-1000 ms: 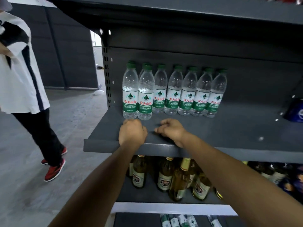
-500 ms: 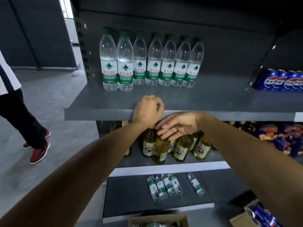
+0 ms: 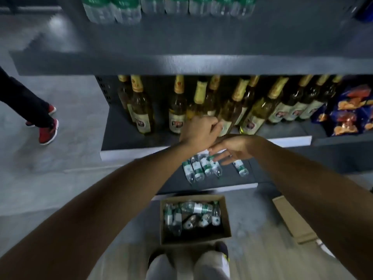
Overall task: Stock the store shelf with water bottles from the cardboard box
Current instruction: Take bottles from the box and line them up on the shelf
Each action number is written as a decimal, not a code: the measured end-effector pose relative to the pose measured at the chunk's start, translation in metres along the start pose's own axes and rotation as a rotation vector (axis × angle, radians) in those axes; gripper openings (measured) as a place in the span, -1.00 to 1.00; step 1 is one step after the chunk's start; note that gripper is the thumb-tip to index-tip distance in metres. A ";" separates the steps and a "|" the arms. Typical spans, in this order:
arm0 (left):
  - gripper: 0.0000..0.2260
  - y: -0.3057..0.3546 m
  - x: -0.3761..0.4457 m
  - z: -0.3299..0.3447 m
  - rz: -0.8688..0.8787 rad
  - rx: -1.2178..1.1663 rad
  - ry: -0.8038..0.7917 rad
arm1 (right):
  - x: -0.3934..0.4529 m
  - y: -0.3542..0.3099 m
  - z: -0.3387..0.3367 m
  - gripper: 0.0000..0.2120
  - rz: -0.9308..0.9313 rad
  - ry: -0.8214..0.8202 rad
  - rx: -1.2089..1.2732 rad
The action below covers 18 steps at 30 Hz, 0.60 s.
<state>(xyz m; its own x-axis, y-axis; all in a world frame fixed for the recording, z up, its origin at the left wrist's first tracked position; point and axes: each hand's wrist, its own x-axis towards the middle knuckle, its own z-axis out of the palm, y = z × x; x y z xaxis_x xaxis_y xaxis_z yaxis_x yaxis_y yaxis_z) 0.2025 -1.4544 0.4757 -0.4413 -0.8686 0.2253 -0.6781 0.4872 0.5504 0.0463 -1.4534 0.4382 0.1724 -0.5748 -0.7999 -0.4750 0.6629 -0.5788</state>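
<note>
An open cardboard box (image 3: 226, 219) stands on the floor by my feet, holding several water bottles (image 3: 193, 208) with green labels. Several more water bottles (image 3: 198, 168) lie on the lowest shelf. A row of upright water bottles (image 3: 167, 7) stands on the grey top shelf (image 3: 181, 63). My left hand (image 3: 198, 131) hangs in front of the middle shelf with curled fingers and holds nothing. My right hand (image 3: 230, 149) is just beside it, fingers extended and empty, above the lying bottles.
Glass bottles with gold caps (image 3: 179, 108) fill the middle shelf, with blue snack bags (image 3: 347, 112) to their right. Another person's legs and red shoes (image 3: 47, 131) are at the left. A flat piece of cardboard (image 3: 292, 219) lies on the floor at right.
My view has tilted down, so the box on the floor is now in full sight. Both hands have dropped from the top shelf's edge to in front of the middle shelf.
</note>
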 end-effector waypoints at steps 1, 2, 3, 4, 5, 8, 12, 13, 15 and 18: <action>-0.67 -0.007 -0.005 0.012 -0.045 -0.006 -0.038 | 0.010 0.013 0.003 -0.82 0.023 0.002 0.003; -0.66 -0.015 -0.011 0.025 -0.098 -0.019 -0.073 | 0.020 0.027 0.006 -0.82 0.045 0.007 0.006; -0.65 -0.023 -0.017 0.038 -0.154 -0.028 -0.102 | 0.029 0.041 0.008 -0.82 0.065 0.010 0.011; -0.64 -0.031 -0.025 0.051 -0.211 -0.031 -0.130 | 0.038 0.055 0.011 -0.83 0.088 0.006 0.017; -0.63 -0.041 -0.033 0.064 -0.266 -0.039 -0.159 | 0.047 0.068 0.013 -0.84 0.114 -0.004 0.027; -0.54 -0.069 -0.058 0.100 -0.422 -0.095 -0.237 | 0.072 0.108 0.022 -0.78 0.198 -0.030 0.001; -0.57 -0.107 -0.084 0.145 -0.647 -0.083 -0.349 | 0.108 0.160 0.038 -0.72 0.237 -0.007 -0.053; -0.60 -0.117 -0.090 0.157 -0.686 -0.058 -0.374 | 0.118 0.173 0.042 -0.70 0.237 0.018 -0.066; -0.66 -0.133 -0.105 0.182 -0.744 -0.015 -0.392 | 0.137 0.200 0.051 -0.74 0.243 0.077 -0.105; -0.76 -0.157 -0.130 0.220 -0.821 -0.031 -0.388 | 0.165 0.239 0.063 -0.73 0.228 0.131 -0.273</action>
<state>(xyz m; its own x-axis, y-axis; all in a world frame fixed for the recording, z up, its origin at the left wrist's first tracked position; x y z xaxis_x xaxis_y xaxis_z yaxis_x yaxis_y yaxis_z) 0.2368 -1.3985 0.1832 0.0031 -0.8477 -0.5305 -0.8529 -0.2791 0.4412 0.0150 -1.3593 0.1581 -0.0681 -0.4955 -0.8659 -0.7039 0.6389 -0.3103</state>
